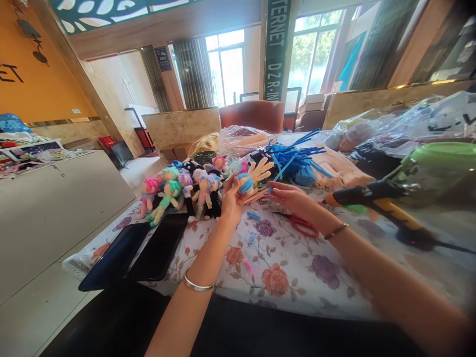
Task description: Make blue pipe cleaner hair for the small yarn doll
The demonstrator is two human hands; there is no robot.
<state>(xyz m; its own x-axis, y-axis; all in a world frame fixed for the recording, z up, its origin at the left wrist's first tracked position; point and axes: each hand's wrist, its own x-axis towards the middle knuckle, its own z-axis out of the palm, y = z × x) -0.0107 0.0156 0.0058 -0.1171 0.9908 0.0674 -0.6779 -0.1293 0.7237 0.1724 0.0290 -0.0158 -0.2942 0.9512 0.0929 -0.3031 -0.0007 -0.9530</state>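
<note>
My left hand (232,201) is closed round a small fuzzy doll (245,184) with blue strands over its round head and cream pipe-cleaner pieces sticking up behind it. Just to the right, my right hand (288,196) pinches a short blue pipe-cleaner piece (269,189) between thumb and fingers, a little apart from the doll's head. Below the hands, a blue offcut (253,215) lies on the flowered tablecloth (238,277). Red-handled scissors (304,226) rest beneath my right wrist, their blades pointing left.
Several finished dolls (171,191) crowd the left, behind two dark flat trays or tablets (159,250). Blue pipe cleaners (297,158) and a peach bundle (338,171) lie at the back. A black and yellow glue gun (386,201) sits right, near a green container (439,173).
</note>
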